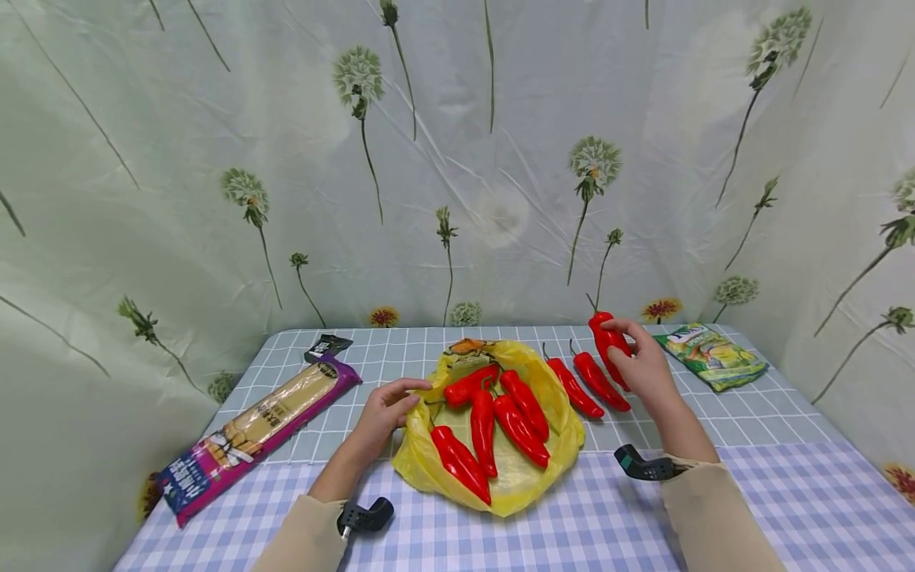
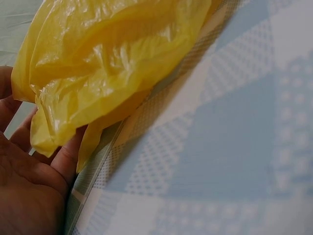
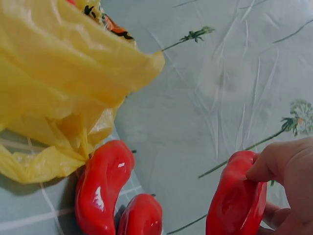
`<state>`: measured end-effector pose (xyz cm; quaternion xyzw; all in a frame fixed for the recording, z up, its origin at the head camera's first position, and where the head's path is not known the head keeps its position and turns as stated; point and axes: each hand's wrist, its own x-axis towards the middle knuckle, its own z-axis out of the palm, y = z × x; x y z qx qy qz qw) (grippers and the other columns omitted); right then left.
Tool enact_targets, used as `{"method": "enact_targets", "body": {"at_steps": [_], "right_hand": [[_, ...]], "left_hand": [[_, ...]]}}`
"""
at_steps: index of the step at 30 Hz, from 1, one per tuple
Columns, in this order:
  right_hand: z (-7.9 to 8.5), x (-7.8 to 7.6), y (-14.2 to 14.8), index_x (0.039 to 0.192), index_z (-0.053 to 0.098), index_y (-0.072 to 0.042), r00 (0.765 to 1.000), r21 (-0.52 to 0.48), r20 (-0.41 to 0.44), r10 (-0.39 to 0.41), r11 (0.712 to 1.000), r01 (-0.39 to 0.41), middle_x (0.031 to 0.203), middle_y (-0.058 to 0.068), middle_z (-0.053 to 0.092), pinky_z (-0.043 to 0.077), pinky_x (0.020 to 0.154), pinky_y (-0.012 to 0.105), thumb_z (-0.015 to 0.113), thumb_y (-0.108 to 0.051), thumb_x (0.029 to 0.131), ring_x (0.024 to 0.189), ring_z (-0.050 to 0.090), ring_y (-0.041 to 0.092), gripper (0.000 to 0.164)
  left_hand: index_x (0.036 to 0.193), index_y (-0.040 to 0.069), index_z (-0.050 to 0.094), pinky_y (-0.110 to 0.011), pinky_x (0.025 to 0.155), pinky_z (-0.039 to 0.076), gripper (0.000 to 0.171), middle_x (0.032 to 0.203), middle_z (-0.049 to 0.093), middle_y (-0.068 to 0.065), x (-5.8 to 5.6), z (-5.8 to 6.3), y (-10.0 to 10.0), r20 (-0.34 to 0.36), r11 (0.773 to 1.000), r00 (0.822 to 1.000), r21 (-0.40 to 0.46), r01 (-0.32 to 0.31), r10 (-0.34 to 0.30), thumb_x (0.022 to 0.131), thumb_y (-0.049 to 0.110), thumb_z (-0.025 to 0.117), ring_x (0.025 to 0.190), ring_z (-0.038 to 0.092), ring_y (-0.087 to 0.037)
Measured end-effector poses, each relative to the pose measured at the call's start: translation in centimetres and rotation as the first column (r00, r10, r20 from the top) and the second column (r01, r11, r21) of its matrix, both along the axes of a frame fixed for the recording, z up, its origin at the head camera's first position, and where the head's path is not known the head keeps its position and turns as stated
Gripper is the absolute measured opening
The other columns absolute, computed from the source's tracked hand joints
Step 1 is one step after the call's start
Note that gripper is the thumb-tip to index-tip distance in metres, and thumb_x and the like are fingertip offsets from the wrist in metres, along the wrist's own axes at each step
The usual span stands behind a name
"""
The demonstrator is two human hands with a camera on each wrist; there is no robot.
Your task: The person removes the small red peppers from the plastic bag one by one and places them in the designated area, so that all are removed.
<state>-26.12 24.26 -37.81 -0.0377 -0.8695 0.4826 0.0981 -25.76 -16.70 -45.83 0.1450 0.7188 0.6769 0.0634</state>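
Observation:
A yellow plastic bag (image 1: 565,453) lies spread with its mouth up and several red chili peppers (image 1: 525,429) inside. At its left rim my left hand (image 1: 384,413) holds the edge, with the film between thumb and fingers in the left wrist view. My right hand (image 1: 643,365) pinches another red chili pepper (image 1: 604,338) between thumb and fingers, stem pointing up, to the right of the bag. Two more red chili peppers, a nearer-bag one (image 1: 574,389) and one beside it (image 1: 599,380), lie on the table between the bag and this hand.
A purple noodle packet (image 1: 260,437) lies at the left, with a small black packet (image 1: 327,347) behind it. On the far right sits a green packet (image 1: 712,356). A checked cloth (image 1: 572,524) covers the table's near part; a floral curtain (image 1: 457,159) hangs behind.

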Motion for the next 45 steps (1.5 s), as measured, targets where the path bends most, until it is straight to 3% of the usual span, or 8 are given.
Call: {"method": "enact_targets", "body": {"at_steps": [12,25,39,45], "right_hand": [[-1.0,-0.5,1.2,0.145,0.045,-0.016,0.999,-0.017,0.04,-0.035,0.999,0.036,0.158,0.02,0.033,0.053,0.098,0.055,0.05,-0.01,0.095,0.133,0.04,0.045,0.05],[-2.3,-0.9,2.4,0.149,0.042,-0.015,0.992,-0.012,0.094,-0.08,0.997,0.082,0.159,0.023,0.03,0.05,0.101,0.058,0.053,-0.01,0.095,0.139,0.033,0.047,0.054],[-4.5,-1.8,2.6,0.145,0.046,-0.009,0.985,0.123,0.171,-0.018,0.992,-0.003,0.153,0.028,0.036,0.048,0.104,0.057,0.051,-0.009,0.096,0.135,0.037,0.047,0.049],[-4.9,-1.8,2.5,0.148,0.045,-0.01,0.978,0.155,0.209,-0.015,0.988,-0.018,0.152,0.03,0.036,0.052,0.1,0.055,0.052,-0.012,0.097,0.132,0.038,0.047,0.051]], "left_hand": [[0.129,-0.003,0.061,-0.027,0.081,0.06,0.035,0.139,0.056,-0.025,0.1,0.2,0.1,-0.009,1.0,1.0,-0.016,-0.001,0.001,0.1,0.015,0.053,0.105,0.065,-0.013],[0.129,-0.002,0.061,-0.027,0.082,0.06,0.035,0.139,0.056,-0.025,-0.1,-0.1,0.0,-0.007,1.0,1.0,-0.02,0.009,-0.01,0.1,0.016,0.054,0.106,0.065,-0.015],[0.129,0.0,0.062,-0.026,0.082,0.059,0.036,0.139,0.056,-0.023,-0.1,0.0,0.0,0.002,0.999,1.0,-0.037,-0.001,0.001,0.099,0.018,0.056,0.111,0.064,-0.027],[0.129,0.0,0.062,-0.026,0.082,0.059,0.035,0.14,0.056,-0.023,-0.1,0.0,0.1,0.002,0.999,1.0,-0.044,-0.002,0.002,0.099,0.018,0.055,0.109,0.065,-0.022]]}}
